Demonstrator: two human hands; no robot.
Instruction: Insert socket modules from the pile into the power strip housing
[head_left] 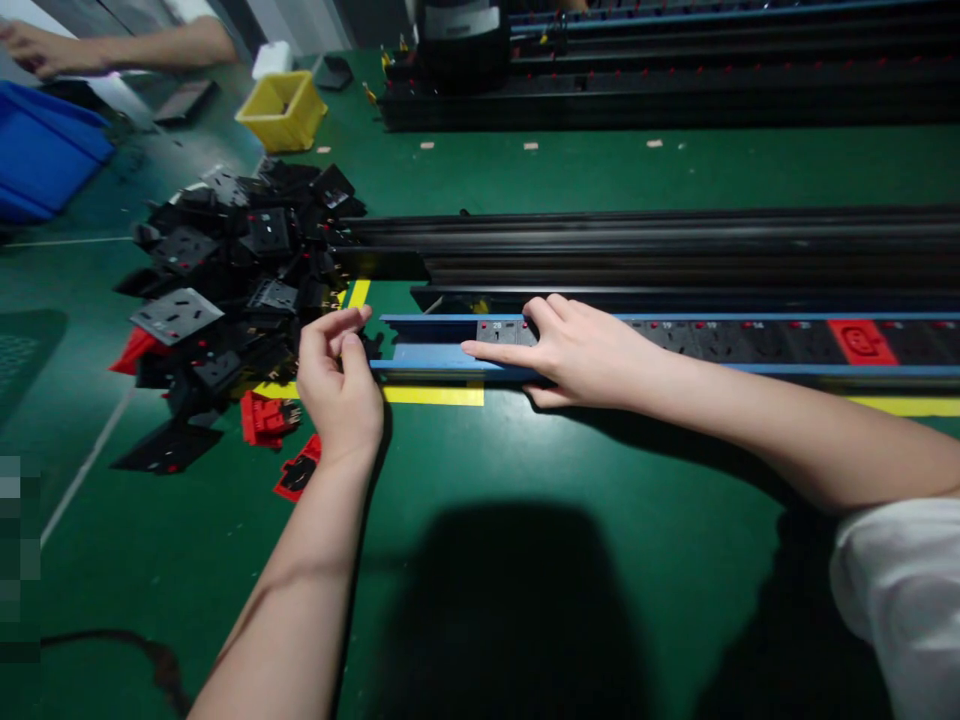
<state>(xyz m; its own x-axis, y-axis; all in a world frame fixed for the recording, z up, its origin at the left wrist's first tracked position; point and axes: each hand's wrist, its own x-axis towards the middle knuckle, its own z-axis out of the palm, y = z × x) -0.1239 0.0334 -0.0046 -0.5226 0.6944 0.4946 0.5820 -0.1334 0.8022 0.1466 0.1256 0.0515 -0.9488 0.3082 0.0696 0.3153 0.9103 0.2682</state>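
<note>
A long blue channel (431,354) lies across the table, with a row of black socket modules (496,331) and one red socket module (861,342) set in it. My right hand (581,352) lies across the channel, fingers bent at its far edge and thumb at its near side. Its index finger stretches left along the channel, by the last black module. At the channel's open left end is my left hand (341,385), fingers curled and thumb close to them. A small dark piece shows by its fingertips; whether it is held is unclear.
A heap of loose black socket modules (184,245) lies to the left, with loose red modules (266,418) in front. Black rails (637,245) run behind the channel. Further back are a yellow bin (281,120), a blue bin (45,150) and another person's arm (157,48).
</note>
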